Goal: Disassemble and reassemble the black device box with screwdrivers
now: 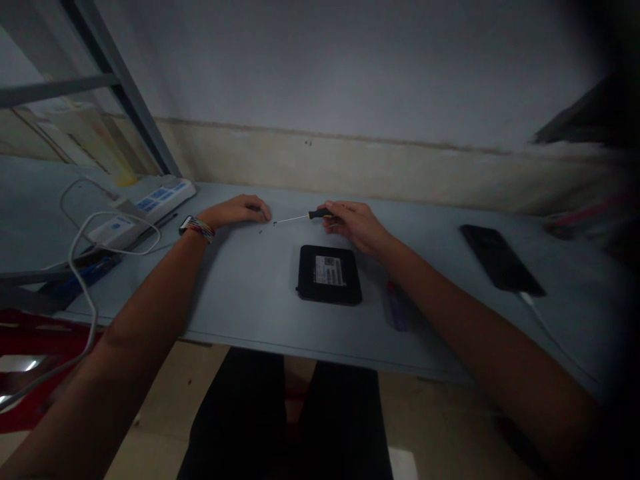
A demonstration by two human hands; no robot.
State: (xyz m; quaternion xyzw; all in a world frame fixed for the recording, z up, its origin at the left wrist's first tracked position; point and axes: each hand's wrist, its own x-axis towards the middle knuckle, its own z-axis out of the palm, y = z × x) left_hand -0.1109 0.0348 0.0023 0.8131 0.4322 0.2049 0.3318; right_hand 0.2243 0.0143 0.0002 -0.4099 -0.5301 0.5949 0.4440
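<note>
A screwdriver (pixel 320 214) with a black and yellow handle is in my right hand (pixel 353 223), its fingers closed round the handle. The thin shaft points left, with its tip at a tiny dark screw (pixel 275 223) on the table. Just left of the tip, my left hand (pixel 243 209) rests on the tabletop with loosely bent fingers and nothing visible in them. Another tiny screw (pixel 260 232) lies below its fingertips. Nearer to me, a flat black square device (pixel 329 293) with a white label (pixel 329 271) lies apart from both hands.
A phone (pixel 500 260) with a white cable lies on the right. Under my right forearm is a small purple and red object (pixel 397 310), partly hidden. At left are a white power strip (pixel 145 210), loose cables, a metal frame (pixel 117 83) and a red chair (pixel 40 373).
</note>
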